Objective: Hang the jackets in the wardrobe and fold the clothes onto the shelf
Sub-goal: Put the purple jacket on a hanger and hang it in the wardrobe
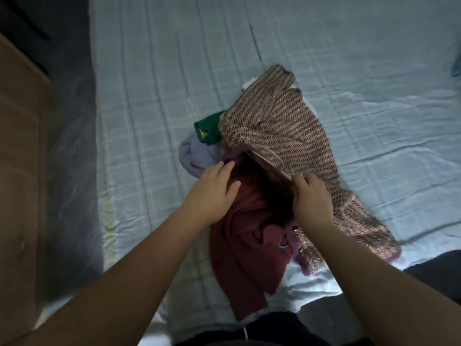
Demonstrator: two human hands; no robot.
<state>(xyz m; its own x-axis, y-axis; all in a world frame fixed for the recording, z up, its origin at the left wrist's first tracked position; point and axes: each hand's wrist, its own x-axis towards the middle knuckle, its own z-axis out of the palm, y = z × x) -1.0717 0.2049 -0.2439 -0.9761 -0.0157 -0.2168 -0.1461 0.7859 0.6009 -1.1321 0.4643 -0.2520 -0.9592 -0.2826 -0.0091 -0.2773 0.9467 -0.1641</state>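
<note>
Head view looks down on a bed [349, 58] where the woven jacket [287, 136] runs diagonally, far-left to near-right, draped over a maroon garment [244, 245]. Right hand [311, 196] pinches the jacket's open edge, directly under its curled fingers; left hand [214, 188] lies flat, fingers straight, on the maroon cloth just left of it.

It was a bedroom in a home: a bed [349, 58] covered by a pale blue checked sheet [154, 101] filled the view, and everyday clothes, among them a knitted garment [287, 128] and a maroon top [239, 245], lay heaped beyond and under the fingers [224, 168].
</note>
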